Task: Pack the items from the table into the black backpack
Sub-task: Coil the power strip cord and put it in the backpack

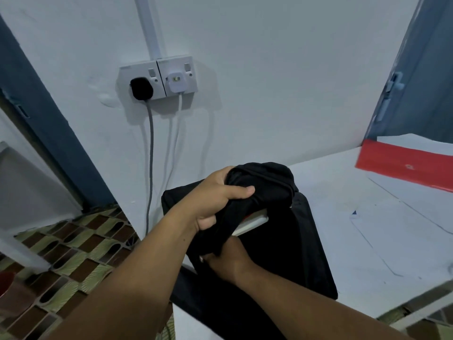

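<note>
1. Right hand (pixel 228 262) is low at the backpack (pixel 289 241) opening, fingers tucked under black fabric; grip unclear.
2. Left hand (pixel 215 200) bunches the top flap, fingers curled round it.
3. Backpack on the white table (pixel 355 217), a book (pixel 252 223) edge poking out.
4. Red folder (pixel 404 165) lies farther back.

Left hand (pixel 215 200) curled in a fist-like grip, thumb pointing right; right hand (pixel 230 261) just below those fingers, its fingertips hidden.

The left hand (pixel 215 195) grips the black backpack's (pixel 301 241) bunched top while the right hand (pixel 230 261) reaches inside.
</note>
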Motion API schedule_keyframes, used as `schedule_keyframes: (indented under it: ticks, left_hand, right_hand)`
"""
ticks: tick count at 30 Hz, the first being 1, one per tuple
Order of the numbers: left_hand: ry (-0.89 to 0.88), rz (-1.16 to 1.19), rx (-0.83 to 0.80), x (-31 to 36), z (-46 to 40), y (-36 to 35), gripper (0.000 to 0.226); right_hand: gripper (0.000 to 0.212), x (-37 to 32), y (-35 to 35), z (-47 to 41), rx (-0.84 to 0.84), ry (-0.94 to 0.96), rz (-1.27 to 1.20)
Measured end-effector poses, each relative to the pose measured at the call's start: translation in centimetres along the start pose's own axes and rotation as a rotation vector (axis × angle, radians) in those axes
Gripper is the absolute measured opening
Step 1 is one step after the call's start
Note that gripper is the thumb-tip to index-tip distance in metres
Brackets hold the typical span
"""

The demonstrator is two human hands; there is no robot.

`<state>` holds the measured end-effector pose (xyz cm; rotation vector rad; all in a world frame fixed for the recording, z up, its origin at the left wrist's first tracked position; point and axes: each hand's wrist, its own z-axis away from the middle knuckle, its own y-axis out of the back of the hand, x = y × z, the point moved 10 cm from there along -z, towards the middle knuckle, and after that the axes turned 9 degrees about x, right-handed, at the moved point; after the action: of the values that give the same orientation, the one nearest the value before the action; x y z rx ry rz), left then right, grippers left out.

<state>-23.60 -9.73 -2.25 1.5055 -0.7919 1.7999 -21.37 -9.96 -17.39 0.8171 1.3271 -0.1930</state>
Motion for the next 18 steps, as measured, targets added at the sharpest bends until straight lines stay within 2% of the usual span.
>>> schedule_keyframes:
  ticks: [4, 7, 10, 14, 18]
  left_hand:
    - [-0.001, 0.012, 0.000, 0.5, -0.3, 0.6, 0.034]
    - [0.000, 0.004, 0.032, 0.4, -0.2, 1.4, 0.034]
    - [-0.013, -0.037, 0.071, 0.2, -0.1, 1.9, 0.025]
    - [-0.008, -0.125, 0.116, -0.9, -0.4, 1.5, 0.018]
    - [-0.021, -0.264, 0.133, -2.4, -1.2, -1.0, 0.026]
  right_hand:
    - [0.049, 0.0, 0.7, -0.6, 0.040, 0.048, 0.113]
    - [0.059, 1.2, 1.0, -0.3, 0.072, -0.002, -0.072]
    - [0.044, 2.9, 1.7, 0.2, 0.053, -0.083, -0.251]
    - [0.010, 3.1, 6.3, 1.4, 0.089, -0.076, -0.254]
    - [0.015, 4.8, 13.6, 3.2, 0.257, -0.161, -0.297]
